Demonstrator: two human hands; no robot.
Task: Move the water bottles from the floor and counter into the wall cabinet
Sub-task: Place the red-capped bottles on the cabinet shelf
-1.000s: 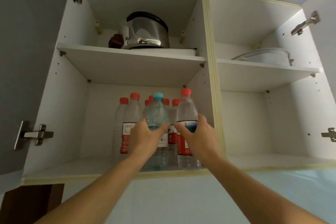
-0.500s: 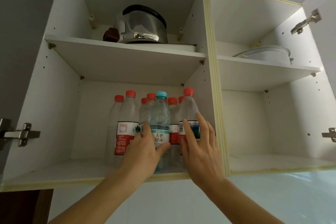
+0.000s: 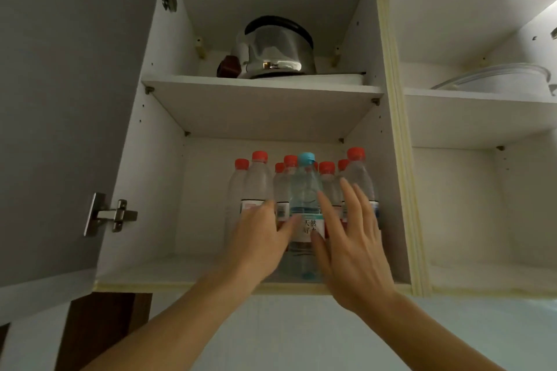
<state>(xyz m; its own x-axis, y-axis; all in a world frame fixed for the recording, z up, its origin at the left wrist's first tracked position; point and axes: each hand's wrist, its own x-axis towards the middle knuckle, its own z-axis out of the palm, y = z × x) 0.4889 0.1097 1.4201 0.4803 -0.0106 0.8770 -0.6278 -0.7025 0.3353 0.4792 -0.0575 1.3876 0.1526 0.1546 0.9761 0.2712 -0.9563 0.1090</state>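
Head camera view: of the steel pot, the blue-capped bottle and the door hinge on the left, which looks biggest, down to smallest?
1. Blue-capped bottle, though it stands nearer the camera.
2. Steel pot, close behind, so that order is unsure.
3. Door hinge, clearly smallest.

Two bare forearms, no sleeves, left hand (image 3: pixel 259 238) and right hand (image 3: pixel 351 245) without rings or gloves

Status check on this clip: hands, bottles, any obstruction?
Left hand and right hand open, flanking blue-capped bottle. It stands upright on lower shelf, in front of red-capped bottles. Nothing in the way.
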